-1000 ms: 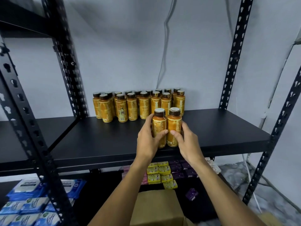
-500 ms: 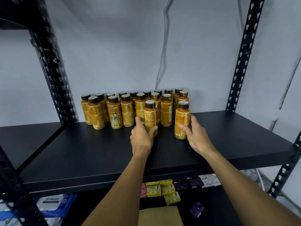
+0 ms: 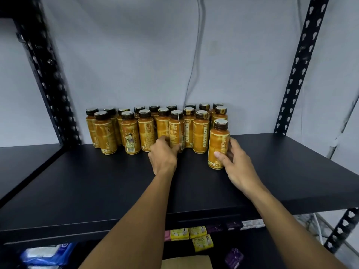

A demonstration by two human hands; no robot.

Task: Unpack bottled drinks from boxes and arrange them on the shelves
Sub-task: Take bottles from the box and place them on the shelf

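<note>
The right hand point(image 3: 237, 166) grips the lone Oatside bottle point(image 3: 218, 144), upright on the black shelf point(image 3: 87, 183) right of centre, lower in frame than the front row point(image 3: 146, 134). The left hand point(image 3: 165, 156) clasps a row bottle point(image 3: 176, 131) at centre; the lone one's slot likely lies up-frame, at the row's right end

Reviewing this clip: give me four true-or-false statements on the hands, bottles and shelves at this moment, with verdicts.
1. The right hand grips the right bottle, which stands forward of the bottle rows. True.
2. The left hand lies flat on the shelf, holding nothing. False: it grips a front-row bottle.
3. Every bottle in view stands upright. True.
4. The yellow packets share the bottles' shelf. False: they lie on the level below.
</note>
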